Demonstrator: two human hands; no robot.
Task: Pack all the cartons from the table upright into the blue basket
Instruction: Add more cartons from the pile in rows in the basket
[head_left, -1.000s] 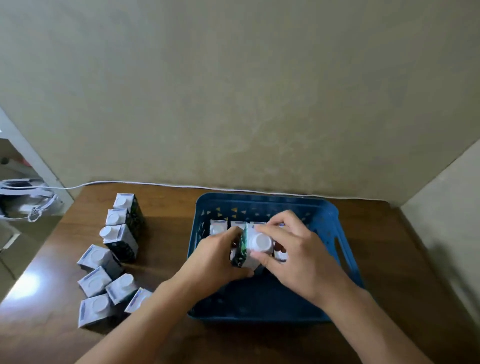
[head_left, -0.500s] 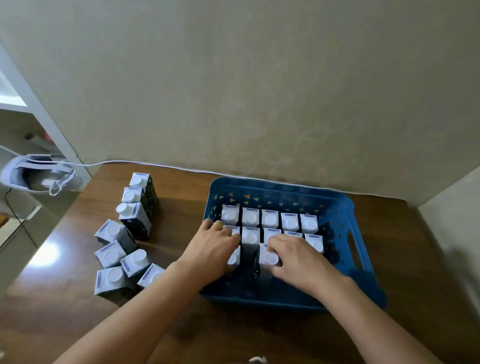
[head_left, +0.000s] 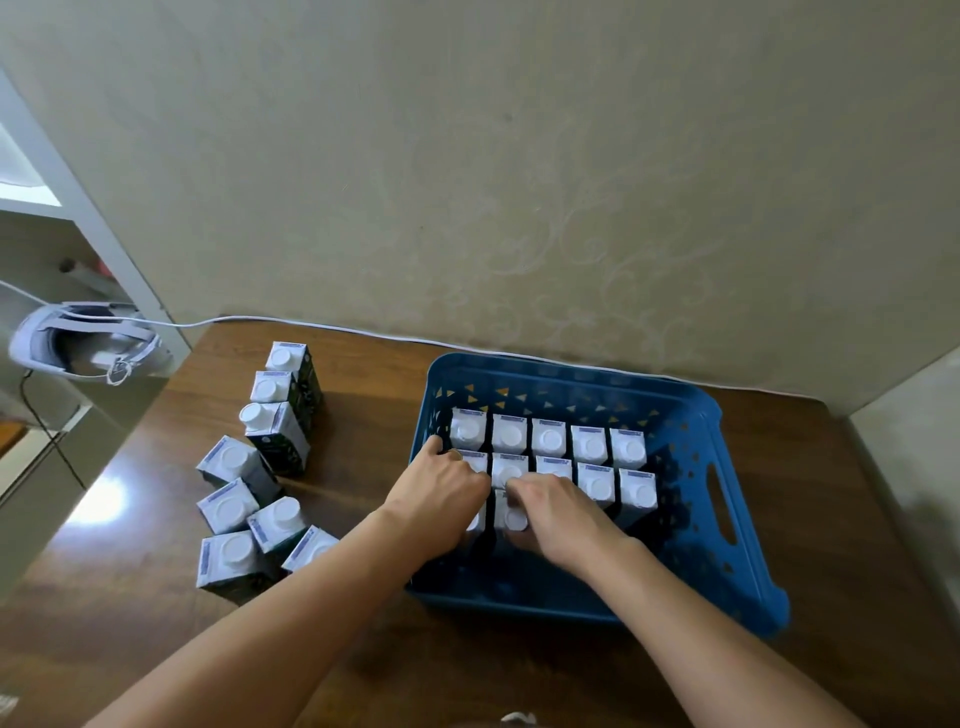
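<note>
The blue basket (head_left: 691, 415) stands on the wooden table and holds several upright white-topped cartons (head_left: 550, 439) in two full rows at its far side. A third row starts at the near left. My right hand (head_left: 558, 514) grips a carton (head_left: 513, 514) standing there, fingers around its top. Beside it, my left hand (head_left: 441, 493) lies palm down over the neighbouring carton (head_left: 477, 519) against the basket's left wall, hiding most of it. Several more cartons (head_left: 234, 506) stand on the table left of the basket.
A white cable (head_left: 332, 326) runs along the wall behind the table. A white headset (head_left: 78, 345) sits off the table's far left corner. The basket's near half and right side show bare floor. A wall closes in at the right.
Both hands lowered the cartons they held down into the basket, at the near left of the packed rows. My view has shifted, so the basket's two far rows now show.
</note>
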